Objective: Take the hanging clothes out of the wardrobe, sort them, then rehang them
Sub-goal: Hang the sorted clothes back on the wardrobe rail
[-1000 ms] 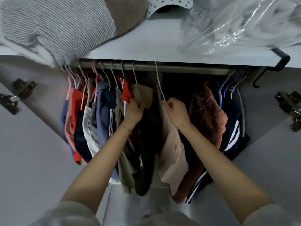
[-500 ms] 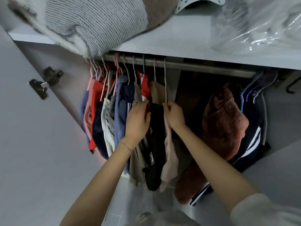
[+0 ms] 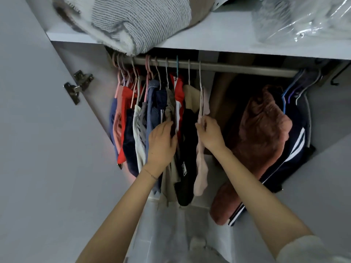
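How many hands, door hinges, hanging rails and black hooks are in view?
Bare hands: 2, left hand and right hand
Silver metal door hinge: 1
Grey metal hanging rail: 1
Black hook: 1
Total: 5

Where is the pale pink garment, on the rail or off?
On: its hanger hooks over the rail; the right hand pinches the pale pink garment.

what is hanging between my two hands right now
In the head view, a black garment with a small white label hangs between the left hand and the right hand, which pinches a pale pink garment just beside it.
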A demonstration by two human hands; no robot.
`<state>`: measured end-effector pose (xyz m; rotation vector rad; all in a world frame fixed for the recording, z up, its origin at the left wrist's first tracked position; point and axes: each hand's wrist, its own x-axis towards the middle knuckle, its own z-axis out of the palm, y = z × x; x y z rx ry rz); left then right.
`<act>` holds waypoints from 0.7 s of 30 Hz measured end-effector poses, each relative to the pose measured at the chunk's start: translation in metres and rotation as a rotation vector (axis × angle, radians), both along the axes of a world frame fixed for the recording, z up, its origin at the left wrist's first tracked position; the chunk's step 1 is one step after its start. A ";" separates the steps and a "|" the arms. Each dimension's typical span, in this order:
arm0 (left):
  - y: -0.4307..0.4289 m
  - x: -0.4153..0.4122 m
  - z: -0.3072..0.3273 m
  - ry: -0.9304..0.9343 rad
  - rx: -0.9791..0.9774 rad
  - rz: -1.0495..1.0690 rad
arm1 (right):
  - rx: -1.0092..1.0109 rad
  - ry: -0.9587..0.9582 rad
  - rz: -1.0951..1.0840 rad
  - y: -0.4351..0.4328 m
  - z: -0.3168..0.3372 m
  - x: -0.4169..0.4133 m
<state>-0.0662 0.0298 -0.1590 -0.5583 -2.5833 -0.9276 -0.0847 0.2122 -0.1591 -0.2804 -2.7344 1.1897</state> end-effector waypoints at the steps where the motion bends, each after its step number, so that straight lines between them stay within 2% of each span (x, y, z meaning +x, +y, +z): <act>1: -0.005 0.007 0.000 -0.020 -0.010 -0.007 | 0.043 0.009 -0.002 -0.003 0.000 0.010; 9: -0.065 0.067 -0.008 -0.054 -0.065 -0.058 | 0.063 0.123 -0.091 -0.059 0.013 0.108; 14: -0.086 0.113 -0.001 -0.078 -0.016 -0.089 | 0.105 0.124 -0.097 -0.082 0.023 0.175; 21: -0.103 0.158 0.032 0.027 0.049 -0.123 | 0.173 0.198 -0.122 -0.097 0.055 0.227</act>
